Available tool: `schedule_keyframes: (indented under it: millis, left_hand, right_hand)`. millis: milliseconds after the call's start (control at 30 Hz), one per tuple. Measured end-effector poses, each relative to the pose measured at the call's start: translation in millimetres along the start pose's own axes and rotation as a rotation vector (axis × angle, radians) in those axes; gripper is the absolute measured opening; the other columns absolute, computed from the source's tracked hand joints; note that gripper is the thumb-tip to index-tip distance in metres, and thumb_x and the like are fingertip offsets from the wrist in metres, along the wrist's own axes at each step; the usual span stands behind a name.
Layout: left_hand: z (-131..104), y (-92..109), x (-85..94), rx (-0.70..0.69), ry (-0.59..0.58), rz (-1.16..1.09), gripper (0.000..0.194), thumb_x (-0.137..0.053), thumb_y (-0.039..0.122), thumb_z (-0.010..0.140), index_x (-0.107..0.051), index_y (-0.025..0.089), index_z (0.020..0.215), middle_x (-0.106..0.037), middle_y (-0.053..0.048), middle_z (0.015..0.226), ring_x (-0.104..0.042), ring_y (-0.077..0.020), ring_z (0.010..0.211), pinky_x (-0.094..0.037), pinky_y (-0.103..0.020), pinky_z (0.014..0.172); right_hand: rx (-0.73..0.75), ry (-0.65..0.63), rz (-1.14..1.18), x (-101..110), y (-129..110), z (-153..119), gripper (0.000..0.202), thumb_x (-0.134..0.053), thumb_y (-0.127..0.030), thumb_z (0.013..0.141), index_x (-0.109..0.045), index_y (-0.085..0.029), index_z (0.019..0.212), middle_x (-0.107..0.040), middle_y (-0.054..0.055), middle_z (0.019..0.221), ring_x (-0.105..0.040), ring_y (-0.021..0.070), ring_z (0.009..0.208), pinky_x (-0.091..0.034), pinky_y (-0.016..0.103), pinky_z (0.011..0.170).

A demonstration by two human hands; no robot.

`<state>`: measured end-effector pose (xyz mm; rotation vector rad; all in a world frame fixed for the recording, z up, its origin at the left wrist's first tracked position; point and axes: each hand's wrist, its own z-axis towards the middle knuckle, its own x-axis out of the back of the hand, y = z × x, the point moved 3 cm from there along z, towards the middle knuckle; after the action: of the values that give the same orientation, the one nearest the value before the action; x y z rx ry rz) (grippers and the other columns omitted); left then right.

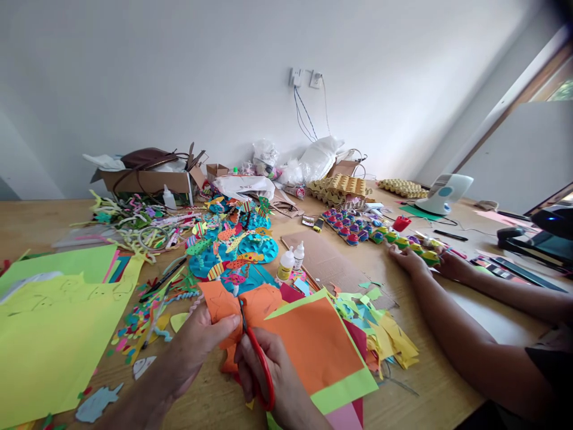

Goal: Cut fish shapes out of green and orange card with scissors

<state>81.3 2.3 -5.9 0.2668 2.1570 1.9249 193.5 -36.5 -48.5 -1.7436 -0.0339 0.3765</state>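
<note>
Near the bottom centre, my left hand [203, 337] pinches a piece of orange paper [219, 301] between thumb and fingers. My right hand [268, 367] is wrapped round the red handles of a pair of scissors [262, 358], whose blades point away from me and meet the orange paper. More of the orange paper extends to the right of the blades. Under and beside my right hand lies a stack with an orange sheet [317, 343] on a light green one. Paper fish [239, 260] on blue bases stand just beyond my hands.
Glue bottles [285, 264] stand on cardboard [326, 257]. Paper scraps [385, 334] lie right of the stack, yellow sheets [54, 334] left. Pipe cleaners [134, 221], an open box [152, 182] and egg cartons [340, 188] are farther back. At right, another person's hands [412, 263] touch painted egg cups.
</note>
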Motion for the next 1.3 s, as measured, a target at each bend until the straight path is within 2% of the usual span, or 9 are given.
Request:
schedule_keyframes:
  millis: [167, 300, 467, 600, 733, 933, 1000, 1167, 1300]
  left_hand:
    - [-9.2, -16.3, 2.3, 0.063, -0.013, -0.095, 0.011, -0.063, 0.029, 0.072, -0.062, 0.019, 0.073, -0.065, 0.002, 0.066, -0.057, -0.0174, 0.066, -0.047, -0.03, 0.07]
    - [-13.2, -22.6, 9.7, 0.062, -0.023, -0.123, 0.015, -0.065, 0.032, 0.073, -0.068, 0.018, 0.078, -0.069, 0.001, 0.065, -0.06, -0.0186, 0.066, -0.047, -0.03, 0.072]
    - [-14.2, -31.3, 24.9, 0.055, 0.038, -0.117, 0.023, -0.068, 0.032, 0.073, -0.072, 0.019, 0.091, -0.076, -0.001, 0.086, -0.065, -0.0227, 0.085, -0.047, -0.031, 0.084]
    - [-12.5, -36.7, 41.4, 0.052, 0.142, -0.09, 0.024, -0.071, 0.034, 0.07, -0.072, 0.019, 0.089, -0.076, -0.002, 0.093, -0.064, -0.0258, 0.095, -0.045, -0.034, 0.09]
    - [-13.0, -39.2, 51.8, 0.112, 0.173, -0.063, 0.027, -0.072, 0.038, 0.066, -0.073, 0.019, 0.085, -0.077, -0.002, 0.086, -0.066, -0.0284, 0.091, -0.047, -0.037, 0.086]
    - [-16.5, -40.4, 49.3, 0.108, 0.023, 0.007, 0.021, -0.068, 0.036, 0.07, -0.074, 0.02, 0.082, -0.077, -0.002, 0.083, -0.066, -0.028, 0.092, -0.047, -0.038, 0.088]
    - [-15.5, -44.8, 48.1, 0.092, -0.018, 0.026, 0.021, -0.069, 0.035, 0.068, -0.075, 0.02, 0.081, -0.077, -0.002, 0.083, -0.067, -0.0276, 0.088, -0.048, -0.038, 0.087]
    - [-11.5, -59.9, 45.4, 0.097, -0.106, 0.092, 0.016, -0.066, 0.026, 0.067, -0.075, 0.018, 0.078, -0.077, -0.002, 0.078, -0.068, -0.0259, 0.08, -0.051, -0.035, 0.078]
    - [-9.1, -68.8, 48.1, 0.137, -0.133, 0.161, 0.016, -0.061, 0.022, 0.068, -0.073, 0.018, 0.078, -0.075, -0.001, 0.077, -0.067, -0.0243, 0.081, -0.05, -0.032, 0.075]
  right_hand:
    - [0.018, -0.074, 0.005, 1.2, 15.6, 5.8, 0.06, -0.047, -0.073, 0.076, -0.049, -0.017, 0.055, -0.041, -0.006, 0.033, -0.029, 0.0044, 0.029, -0.023, 0.02, 0.037]
    - [-0.031, -0.175, 0.026, 0.7, 28.5, 13.4, 0.06, -0.05, -0.075, 0.073, -0.053, -0.017, 0.059, -0.041, -0.007, 0.033, -0.029, 0.005, 0.027, -0.021, 0.02, 0.034]
    - [-0.075, -0.248, -0.012, 1.3, 37.9, 17.3, 0.055, -0.054, -0.071, 0.074, -0.054, -0.016, 0.064, -0.046, -0.006, 0.036, -0.034, 0.0059, 0.029, -0.022, 0.018, 0.032]
    - [-0.083, -0.272, -0.021, 4.2, 42.5, 13.6, 0.053, -0.059, -0.068, 0.072, -0.054, -0.016, 0.064, -0.045, -0.006, 0.036, -0.034, 0.0062, 0.028, -0.02, 0.019, 0.031]
    - [0.013, -0.148, 0.027, 11.8, 40.9, 12.9, 0.056, -0.052, -0.073, 0.072, -0.052, -0.017, 0.063, -0.04, -0.007, 0.035, -0.03, 0.0068, 0.03, -0.021, 0.021, 0.036]
    - [0.151, 0.351, -0.148, 27.9, 33.6, 15.9, 0.043, -0.063, -0.057, 0.076, -0.051, -0.018, 0.064, -0.047, -0.003, 0.054, -0.039, 0.011, 0.05, -0.029, 0.022, 0.048]
    - [0.119, 0.353, -0.108, 26.5, 33.3, 16.4, 0.041, -0.064, -0.056, 0.076, -0.053, -0.017, 0.066, -0.049, -0.002, 0.058, -0.042, 0.0128, 0.054, -0.032, 0.023, 0.049]
    - [0.042, 0.209, 0.182, 20.3, 34.1, 18.8, 0.031, -0.071, -0.044, 0.073, -0.055, -0.019, 0.08, -0.052, -0.002, 0.067, -0.047, 0.0142, 0.059, -0.037, 0.023, 0.054]
    - [0.099, 0.289, 0.1, 29.6, 36.0, 22.5, 0.031, -0.074, -0.039, 0.07, -0.05, -0.019, 0.073, -0.045, -0.005, 0.061, -0.04, 0.0117, 0.053, -0.033, 0.022, 0.051]
